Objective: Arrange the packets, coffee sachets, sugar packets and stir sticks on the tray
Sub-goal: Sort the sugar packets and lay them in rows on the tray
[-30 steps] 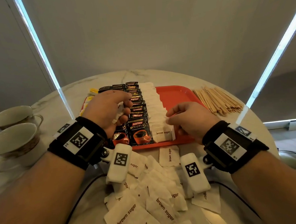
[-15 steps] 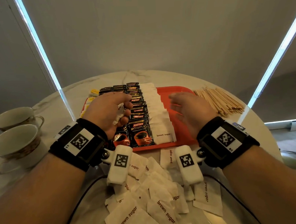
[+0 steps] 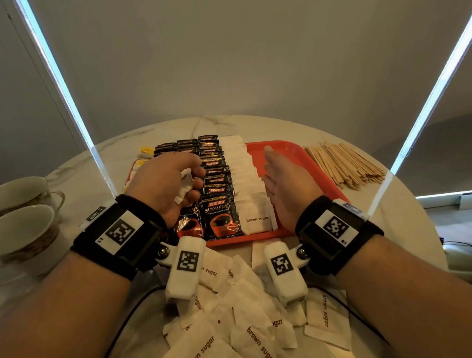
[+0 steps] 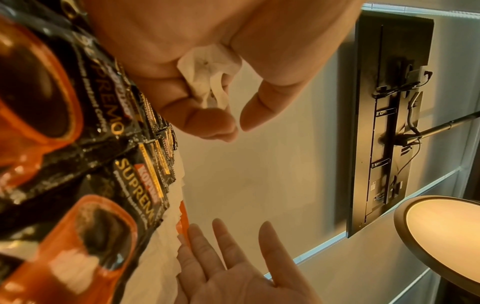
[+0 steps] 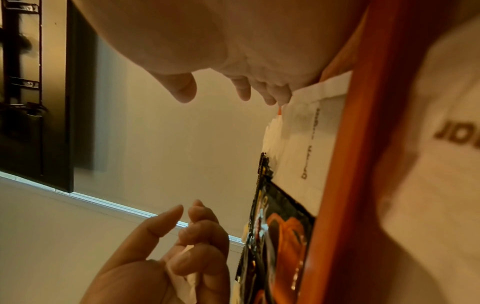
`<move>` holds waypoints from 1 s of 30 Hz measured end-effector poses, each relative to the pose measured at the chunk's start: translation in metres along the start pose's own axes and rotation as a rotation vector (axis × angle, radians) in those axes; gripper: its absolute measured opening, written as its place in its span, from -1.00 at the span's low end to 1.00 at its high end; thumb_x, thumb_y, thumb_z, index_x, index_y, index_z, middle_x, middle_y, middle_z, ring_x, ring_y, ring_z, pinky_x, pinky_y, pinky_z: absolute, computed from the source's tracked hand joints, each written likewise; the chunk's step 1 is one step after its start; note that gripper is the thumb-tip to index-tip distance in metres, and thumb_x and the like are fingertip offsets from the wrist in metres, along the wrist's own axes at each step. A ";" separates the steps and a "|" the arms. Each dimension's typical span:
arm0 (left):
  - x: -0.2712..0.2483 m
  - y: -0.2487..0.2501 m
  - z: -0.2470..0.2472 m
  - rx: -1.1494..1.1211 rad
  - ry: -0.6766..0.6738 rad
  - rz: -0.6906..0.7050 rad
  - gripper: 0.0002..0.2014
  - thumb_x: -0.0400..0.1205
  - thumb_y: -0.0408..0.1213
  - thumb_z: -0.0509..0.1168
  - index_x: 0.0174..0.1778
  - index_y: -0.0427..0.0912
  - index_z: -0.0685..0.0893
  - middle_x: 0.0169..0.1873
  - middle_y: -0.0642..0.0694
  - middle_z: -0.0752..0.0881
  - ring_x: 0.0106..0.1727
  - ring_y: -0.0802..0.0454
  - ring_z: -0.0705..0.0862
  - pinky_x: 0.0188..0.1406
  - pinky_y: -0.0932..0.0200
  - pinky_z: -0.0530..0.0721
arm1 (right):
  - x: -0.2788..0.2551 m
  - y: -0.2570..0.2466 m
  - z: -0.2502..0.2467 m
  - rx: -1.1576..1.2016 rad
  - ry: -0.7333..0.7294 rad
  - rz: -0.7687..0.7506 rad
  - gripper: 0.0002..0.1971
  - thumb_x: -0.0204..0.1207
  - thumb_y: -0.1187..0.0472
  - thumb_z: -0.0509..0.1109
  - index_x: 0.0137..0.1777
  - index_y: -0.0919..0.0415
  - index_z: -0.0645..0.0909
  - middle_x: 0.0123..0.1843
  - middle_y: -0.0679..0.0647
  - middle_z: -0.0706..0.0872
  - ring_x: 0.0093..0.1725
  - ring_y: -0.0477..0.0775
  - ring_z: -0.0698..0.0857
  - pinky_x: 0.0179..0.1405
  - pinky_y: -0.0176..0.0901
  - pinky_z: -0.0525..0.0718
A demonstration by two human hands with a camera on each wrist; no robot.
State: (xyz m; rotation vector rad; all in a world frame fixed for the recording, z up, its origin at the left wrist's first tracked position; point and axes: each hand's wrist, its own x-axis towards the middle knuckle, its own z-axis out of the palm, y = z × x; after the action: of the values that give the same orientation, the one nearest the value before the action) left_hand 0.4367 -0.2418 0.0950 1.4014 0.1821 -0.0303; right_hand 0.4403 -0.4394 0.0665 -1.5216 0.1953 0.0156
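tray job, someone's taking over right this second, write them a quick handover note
Left hand grips a few brown sugar packets above the coffee sachets. Right hand is open, edge-on beside the sugar row on the red tray.
Done: coffee sachets in rows; one sugar row laid next to them.
Left: place the held packets, then the loose sugar packets on the table in front of the tray, then the stir sticks lying right of the tray.

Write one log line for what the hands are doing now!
left hand: holds sugar packets | right hand: open over tray | stir sticks: off tray
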 end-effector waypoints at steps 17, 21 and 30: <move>0.003 0.001 0.000 -0.128 0.084 -0.009 -0.65 0.56 -0.69 0.09 0.04 -0.17 0.58 -0.01 -0.23 0.68 -0.14 -0.06 0.71 -0.35 0.15 0.72 | 0.031 -0.021 0.002 0.148 0.015 0.131 -0.28 0.70 -0.26 0.25 0.78 -0.03 0.19 0.78 0.18 0.24 0.73 0.24 0.29 0.64 0.25 0.29; 0.005 0.000 0.001 -0.190 0.079 -0.013 -0.56 0.58 -0.78 -0.03 0.04 -0.16 0.52 0.04 -0.27 0.69 0.01 -0.17 0.79 -0.25 0.08 0.80 | 0.040 -0.020 0.007 0.124 -0.034 0.168 -0.30 0.71 -0.28 0.22 0.76 0.00 0.22 0.76 0.20 0.30 0.71 0.25 0.32 0.62 0.22 0.28; 0.014 -0.004 -0.004 -0.265 0.057 -0.009 -0.41 0.61 -0.82 -0.06 0.35 -0.14 0.52 0.13 -0.37 0.81 0.08 -0.24 0.89 -0.03 0.00 0.87 | 0.061 -0.028 -0.001 0.134 -0.026 0.148 -0.26 0.71 -0.20 0.27 0.79 0.05 0.14 0.79 0.21 0.23 0.75 0.24 0.25 0.72 0.28 0.22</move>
State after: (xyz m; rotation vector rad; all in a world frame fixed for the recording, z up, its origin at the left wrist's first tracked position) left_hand 0.4497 -0.2374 0.0883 1.1374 0.2312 0.0258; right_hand 0.5037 -0.4484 0.0858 -1.3707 0.2823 0.1376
